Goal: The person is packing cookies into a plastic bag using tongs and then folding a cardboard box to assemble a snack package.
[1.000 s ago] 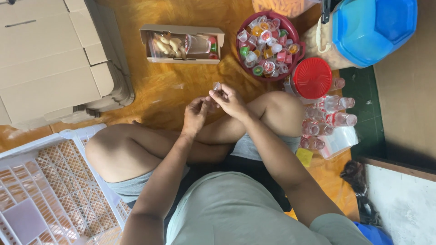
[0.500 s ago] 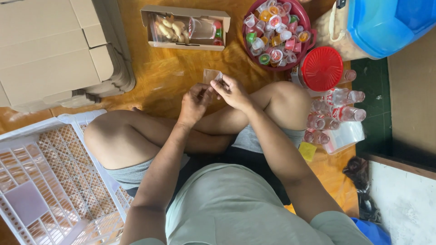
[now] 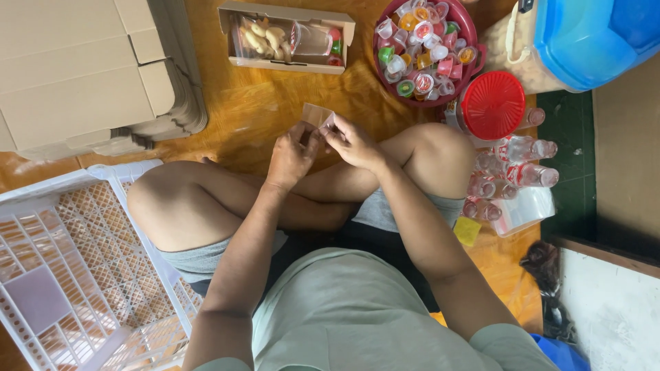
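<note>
I sit cross-legged on an orange-brown floor. Between my knees, my left hand (image 3: 290, 156) and my right hand (image 3: 352, 142) both pinch a small clear plastic bag (image 3: 316, 115) and hold it up in front of me. Just beyond it lies an open cardboard box (image 3: 287, 36) with snacks and a clear cup inside. To its right is a dark red basket (image 3: 424, 49) full of small coloured jelly cups.
A stack of flat cardboard boxes (image 3: 82, 75) lies far left. A white plastic crate (image 3: 75, 268) stands near left. A jar with a red lid (image 3: 492, 105), small water bottles (image 3: 512, 172) and a blue tub (image 3: 584, 41) are on the right.
The small clear bag has come up between my fingertips and now stands spread between both hands. My hands stay in the same place above my legs.
</note>
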